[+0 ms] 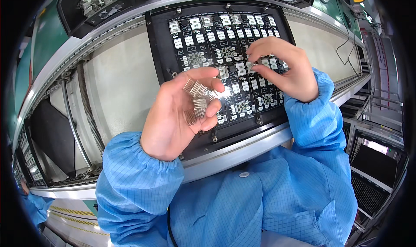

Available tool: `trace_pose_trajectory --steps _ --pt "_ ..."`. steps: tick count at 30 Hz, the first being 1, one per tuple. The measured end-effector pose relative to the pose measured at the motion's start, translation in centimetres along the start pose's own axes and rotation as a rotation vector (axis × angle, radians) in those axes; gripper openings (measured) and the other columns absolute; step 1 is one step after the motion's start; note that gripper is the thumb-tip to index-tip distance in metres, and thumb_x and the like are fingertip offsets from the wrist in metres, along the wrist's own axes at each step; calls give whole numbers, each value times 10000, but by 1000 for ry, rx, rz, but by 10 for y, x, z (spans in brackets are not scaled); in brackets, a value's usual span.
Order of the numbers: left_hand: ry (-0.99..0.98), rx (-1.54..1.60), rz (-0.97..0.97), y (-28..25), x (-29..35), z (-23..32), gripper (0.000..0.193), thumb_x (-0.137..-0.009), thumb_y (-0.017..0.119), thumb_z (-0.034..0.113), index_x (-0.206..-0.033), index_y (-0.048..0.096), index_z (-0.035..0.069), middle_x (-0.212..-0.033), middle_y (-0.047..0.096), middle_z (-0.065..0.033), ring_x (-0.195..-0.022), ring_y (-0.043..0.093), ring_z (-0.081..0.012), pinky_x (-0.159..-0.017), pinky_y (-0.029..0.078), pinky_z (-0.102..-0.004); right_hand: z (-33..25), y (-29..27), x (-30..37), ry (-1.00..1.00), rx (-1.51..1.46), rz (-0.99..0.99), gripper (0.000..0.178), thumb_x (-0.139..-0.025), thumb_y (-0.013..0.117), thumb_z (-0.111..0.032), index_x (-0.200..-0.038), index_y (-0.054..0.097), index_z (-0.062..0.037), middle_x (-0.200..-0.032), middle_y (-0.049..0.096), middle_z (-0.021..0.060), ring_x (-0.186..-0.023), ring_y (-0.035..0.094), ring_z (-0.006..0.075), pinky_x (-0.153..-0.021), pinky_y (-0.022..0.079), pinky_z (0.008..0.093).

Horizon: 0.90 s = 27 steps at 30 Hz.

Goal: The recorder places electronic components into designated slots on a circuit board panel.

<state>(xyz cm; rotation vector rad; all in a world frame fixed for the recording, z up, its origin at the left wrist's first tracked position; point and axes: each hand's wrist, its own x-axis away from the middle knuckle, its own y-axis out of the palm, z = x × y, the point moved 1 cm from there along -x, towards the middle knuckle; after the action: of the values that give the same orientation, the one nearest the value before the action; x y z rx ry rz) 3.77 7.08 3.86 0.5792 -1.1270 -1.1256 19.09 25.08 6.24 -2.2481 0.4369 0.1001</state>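
My left hand (167, 113) is turned palm up with its fingers curled around several small silvery metal comb-like pieces (200, 106), whose thin parallel teeth stick out between the fingers. It hovers over the near left part of a black circuit board panel (225, 37), covering some of it. Above the panel's right half, my right hand (286, 67) is bent in a pinch, thumb and forefinger close together. Whatever lies between those fingertips is too small to make out. Rows of white square parts and round black parts cover the panel, which sits in a black frame (161, 58) with metal studs.
The frame rests on a conveyor with metal rails (234, 156) on its near and far sides. Beyond the far rail stands a black bin (117, 9) with a heap of metal pieces. Racks (372, 160) are at the right. Another person's blue sleeve (37, 208) shows at lower left.
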Motion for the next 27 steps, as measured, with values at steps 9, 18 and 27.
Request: trace_pose_trajectory --steps 9,18,27 --pt "14 -49 100 -3 -3 -5 277 -944 413 185 -1133 517 11 -934 585 -120 -687 570 -184 -518 446 -257 10 6 16 17 59 -69 240 -726 633 93 -946 654 1 -1032 615 117 -961 609 267 -827 494 328" --pt "-20 8 -17 -12 -4 -2 309 -975 347 236 -1100 525 17 -810 574 -94 -473 421 -105 -419 302 -230 10 17 10 -34 151 -52 294 -689 668 61 -971 634 -16 -943 631 114 -898 611 276 -800 484 342" --pt "-7 -10 -18 -12 -8 -5 306 -977 351 237 -1097 524 15 -816 575 -97 -482 436 -108 -418 300 -226 12 18 10 -13 175 -34 334 -681 680 45 -1001 609 -15 -940 632 117 -876 615 278 -791 485 344"
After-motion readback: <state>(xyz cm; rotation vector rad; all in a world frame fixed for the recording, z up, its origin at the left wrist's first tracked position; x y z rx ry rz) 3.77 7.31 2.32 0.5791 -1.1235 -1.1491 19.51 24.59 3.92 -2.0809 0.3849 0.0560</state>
